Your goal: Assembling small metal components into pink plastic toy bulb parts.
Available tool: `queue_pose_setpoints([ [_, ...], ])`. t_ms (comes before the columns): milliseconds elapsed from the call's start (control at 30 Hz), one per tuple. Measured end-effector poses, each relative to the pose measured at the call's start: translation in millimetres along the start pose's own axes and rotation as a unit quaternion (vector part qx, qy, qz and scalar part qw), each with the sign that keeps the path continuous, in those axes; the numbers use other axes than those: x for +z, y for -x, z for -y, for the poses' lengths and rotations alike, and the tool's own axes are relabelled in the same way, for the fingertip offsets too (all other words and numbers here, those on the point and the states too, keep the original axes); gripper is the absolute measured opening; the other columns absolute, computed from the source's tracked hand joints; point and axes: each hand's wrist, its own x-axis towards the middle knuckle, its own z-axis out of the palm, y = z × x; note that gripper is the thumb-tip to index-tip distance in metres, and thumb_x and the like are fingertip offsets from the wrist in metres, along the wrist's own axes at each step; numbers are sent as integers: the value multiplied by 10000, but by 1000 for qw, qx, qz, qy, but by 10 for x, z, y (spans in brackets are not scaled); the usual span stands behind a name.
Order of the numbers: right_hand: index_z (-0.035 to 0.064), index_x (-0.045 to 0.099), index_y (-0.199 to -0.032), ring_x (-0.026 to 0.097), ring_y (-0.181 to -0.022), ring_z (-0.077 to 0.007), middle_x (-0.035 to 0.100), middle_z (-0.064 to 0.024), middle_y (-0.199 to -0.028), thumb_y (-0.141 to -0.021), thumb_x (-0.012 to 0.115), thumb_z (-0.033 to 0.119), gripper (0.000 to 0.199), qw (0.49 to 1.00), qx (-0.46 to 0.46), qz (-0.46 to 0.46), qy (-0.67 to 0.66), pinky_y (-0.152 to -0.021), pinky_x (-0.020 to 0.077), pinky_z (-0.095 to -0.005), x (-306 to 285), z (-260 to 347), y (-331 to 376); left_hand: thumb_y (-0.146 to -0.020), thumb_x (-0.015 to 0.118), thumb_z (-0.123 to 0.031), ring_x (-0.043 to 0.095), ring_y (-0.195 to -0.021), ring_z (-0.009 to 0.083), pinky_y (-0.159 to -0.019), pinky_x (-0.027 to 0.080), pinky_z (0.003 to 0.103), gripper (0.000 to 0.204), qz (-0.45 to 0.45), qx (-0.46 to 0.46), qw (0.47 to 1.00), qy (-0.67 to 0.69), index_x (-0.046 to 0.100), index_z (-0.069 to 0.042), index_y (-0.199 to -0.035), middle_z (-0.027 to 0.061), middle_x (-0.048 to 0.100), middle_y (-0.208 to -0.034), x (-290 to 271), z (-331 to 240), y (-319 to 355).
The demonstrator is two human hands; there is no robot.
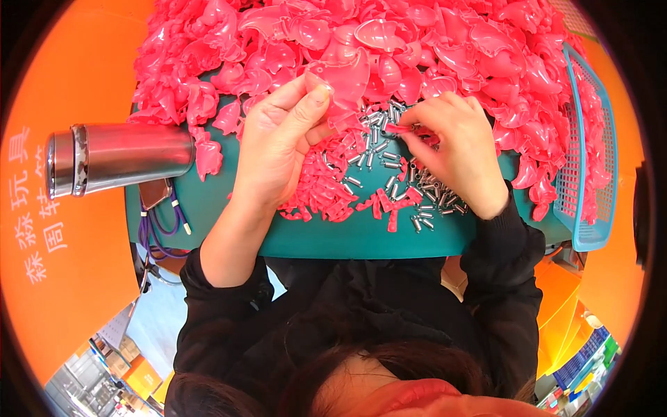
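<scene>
Metal pins lie on the table before the shell heap, flask left, basket right.

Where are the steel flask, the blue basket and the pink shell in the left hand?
steel flask (pixel 121 156), head view, middle of its shiny body.
blue basket (pixel 582 181), head view, its mesh side wall.
pink shell (pixel 347 80), head view, its broad curved face above the left hand (pixel 278 139).

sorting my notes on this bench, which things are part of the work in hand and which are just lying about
In use: left hand holding a pink plastic shell; right hand on a small pink piece; metal pins.

Lying about: steel flask; blue basket; purple cable.
</scene>
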Motion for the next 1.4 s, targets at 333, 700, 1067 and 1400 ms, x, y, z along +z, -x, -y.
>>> queue_pose_setpoints([
  [333,136,672,-877,531,-785,-201,576,-8,-797,-685,733,119,202,995,28,-61,69,-683,365,-325,-64,-72,-37,-893,627,-155,587,-868,72,-780,491,273,184,2,-4,1000,2,620,-73,-1058,-37,624,-930,9,-6,15],
  [700,146,664,-790,521,-849,-184,550,15,-851,-640,741,119,171,997,-70,42,9,-715,364,-327,47,-46,-15,-894,626,-162,594,-849,84,-765,493,270,185,18,-6,1000,-2,618,-63,-1051,-31,620,-912,-13,9,12],
  [1067,77,589,-927,537,-885,-196,558,-44,-892,-760,658,55,182,997,-39,66,13,-791,392,-308,140,8,-37,-895,627,-178,597,-813,72,-725,500,245,235,27,-23,999,-7,621,-55,-1095,-23,637,-922,-12,22,17],
  [1400,-5,564,-928,478,-728,-47,549,8,-813,-920,525,35,56,888,148,30,-434,-657,398,-198,-48,102,-44,-927,583,-278,449,-655,-13,-546,334,161,318,137,-154,963,-176,640,-21,-1104,-52,613,-842,57,35,81],
])
